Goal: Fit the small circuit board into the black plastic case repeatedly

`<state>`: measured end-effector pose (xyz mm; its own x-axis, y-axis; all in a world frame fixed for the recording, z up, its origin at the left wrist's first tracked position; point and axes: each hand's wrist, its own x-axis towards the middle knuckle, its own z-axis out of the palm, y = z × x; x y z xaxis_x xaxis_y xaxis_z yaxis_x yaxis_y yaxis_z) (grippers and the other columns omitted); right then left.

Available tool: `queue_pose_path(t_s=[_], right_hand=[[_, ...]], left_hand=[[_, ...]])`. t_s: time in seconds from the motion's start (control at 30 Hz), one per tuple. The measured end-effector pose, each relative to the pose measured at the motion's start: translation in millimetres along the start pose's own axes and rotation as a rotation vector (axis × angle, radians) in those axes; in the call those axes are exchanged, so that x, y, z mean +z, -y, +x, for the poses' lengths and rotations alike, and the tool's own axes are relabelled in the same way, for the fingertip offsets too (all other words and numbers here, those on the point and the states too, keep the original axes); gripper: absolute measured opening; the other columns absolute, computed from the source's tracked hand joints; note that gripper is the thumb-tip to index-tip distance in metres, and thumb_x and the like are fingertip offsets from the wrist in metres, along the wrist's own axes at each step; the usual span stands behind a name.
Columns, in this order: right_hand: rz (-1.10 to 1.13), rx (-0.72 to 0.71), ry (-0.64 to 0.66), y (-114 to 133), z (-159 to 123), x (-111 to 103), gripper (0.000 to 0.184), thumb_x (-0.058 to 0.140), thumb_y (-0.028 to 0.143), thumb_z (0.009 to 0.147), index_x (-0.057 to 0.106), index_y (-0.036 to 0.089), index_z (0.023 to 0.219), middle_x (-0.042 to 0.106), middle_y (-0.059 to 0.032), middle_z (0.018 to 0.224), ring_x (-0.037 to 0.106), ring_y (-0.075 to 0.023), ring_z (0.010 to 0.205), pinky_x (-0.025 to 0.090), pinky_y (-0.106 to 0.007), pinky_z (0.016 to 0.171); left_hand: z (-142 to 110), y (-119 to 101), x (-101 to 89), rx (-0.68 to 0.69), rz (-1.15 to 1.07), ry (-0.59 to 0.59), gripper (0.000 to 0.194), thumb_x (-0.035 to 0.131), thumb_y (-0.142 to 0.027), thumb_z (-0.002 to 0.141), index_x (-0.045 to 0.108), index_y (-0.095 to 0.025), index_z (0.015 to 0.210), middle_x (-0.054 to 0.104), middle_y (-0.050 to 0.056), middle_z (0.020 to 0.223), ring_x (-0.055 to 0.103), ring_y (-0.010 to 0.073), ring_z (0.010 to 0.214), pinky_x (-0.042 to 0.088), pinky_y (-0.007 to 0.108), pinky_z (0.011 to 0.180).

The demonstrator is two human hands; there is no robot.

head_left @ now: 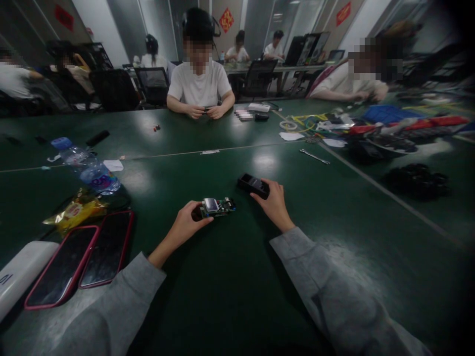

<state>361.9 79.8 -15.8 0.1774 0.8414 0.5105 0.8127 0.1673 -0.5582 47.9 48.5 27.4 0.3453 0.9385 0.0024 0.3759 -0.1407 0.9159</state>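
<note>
The circuit board [222, 206], long axis crosswise, is gripped by the left hand [186, 220]; beyond its right end, a black case [250, 184] is held by the right hand [275, 203].

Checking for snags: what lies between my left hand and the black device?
In the head view, the circuit board, held in your left hand, juts toward the black device; past its end, a strip of tabletop shows.
</note>
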Motion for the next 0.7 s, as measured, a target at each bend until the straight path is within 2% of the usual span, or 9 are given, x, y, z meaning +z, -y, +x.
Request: queue_pose_path(t_s=[0.1, 0.2, 0.33, 0.43, 0.53, 0.7], right_hand=[[0.085, -0.017, 0.006, 9.3, -0.6, -2.9, 0.050, 0.072, 0.039, 0.077, 0.057, 0.020, 0.120, 0.061, -0.0122, 0.113, 0.053, -0.0313, 0.103, 0.044, -0.053, 0.090], [0.239, -0.046, 0.005, 33.4, -3.5, -11.4, 0.054, 0.071, 0.041, 0.078, 0.053, 0.023, 0.126, 0.059, -0.0096, 0.116, 0.054, -0.0290, 0.104, 0.046, -0.050, 0.090], [0.399, -0.108, 0.162, 76.4, -12.6, -21.4, 0.056, 0.071, 0.042, 0.080, 0.049, 0.030, 0.130, 0.057, -0.0070, 0.123, 0.054, -0.0281, 0.110, 0.046, -0.048, 0.093], [0.444, -0.166, 0.274, 99.1, -21.3, -20.0, 0.055, 0.072, 0.038, 0.080, 0.050, 0.030, 0.130, 0.058, -0.0066, 0.122, 0.054, -0.0274, 0.112, 0.046, -0.048, 0.096], [0.433, -0.234, 0.338, 106.5, -26.4, -13.5, 0.056, 0.073, 0.034, 0.080, 0.049, 0.032, 0.131, 0.059, -0.0058, 0.122, 0.053, -0.0274, 0.113, 0.045, -0.050, 0.098], [0.417, -0.275, 0.342, 100.6, -22.0, -8.5, 0.059, 0.074, 0.028, 0.079, 0.049, 0.031, 0.132, 0.059, -0.0064, 0.123, 0.053, -0.0273, 0.114, 0.045, -0.051, 0.098]], left_hand=[[-0.3, -1.4, -2.9, -0.032, -0.022, 0.022, 0.049, 0.075, -0.039, 0.076, 0.061, -0.018, 0.118, 0.063, 0.011, 0.113, 0.060, 0.0285, 0.099, 0.047, 0.047, 0.087], [0.8, -0.2, -5.4, -0.038, -0.044, 0.049, 0.050, 0.074, -0.038, 0.076, 0.060, -0.018, 0.120, 0.063, 0.011, 0.114, 0.060, 0.0281, 0.100, 0.047, 0.046, 0.088], [5.2, 7.5, -6.7, -0.037, -0.089, 0.050, 0.050, 0.076, -0.035, 0.074, 0.061, -0.018, 0.118, 0.063, 0.010, 0.115, 0.061, 0.0275, 0.099, 0.046, 0.046, 0.089], [8.8, 14.9, -5.1, -0.034, -0.138, 0.037, 0.051, 0.078, -0.032, 0.072, 0.061, -0.019, 0.118, 0.064, 0.011, 0.115, 0.061, 0.0271, 0.099, 0.046, 0.046, 0.091], [10.9, 18.4, -3.4, -0.010, -0.126, 0.028, 0.050, 0.078, -0.033, 0.072, 0.061, -0.018, 0.117, 0.065, 0.012, 0.114, 0.062, 0.0274, 0.101, 0.045, 0.047, 0.091], [10.7, 16.0, -5.3, -0.004, -0.101, 0.026, 0.055, 0.077, -0.033, 0.073, 0.058, -0.017, 0.122, 0.063, 0.014, 0.120, 0.060, 0.0290, 0.109, 0.044, 0.049, 0.095]])
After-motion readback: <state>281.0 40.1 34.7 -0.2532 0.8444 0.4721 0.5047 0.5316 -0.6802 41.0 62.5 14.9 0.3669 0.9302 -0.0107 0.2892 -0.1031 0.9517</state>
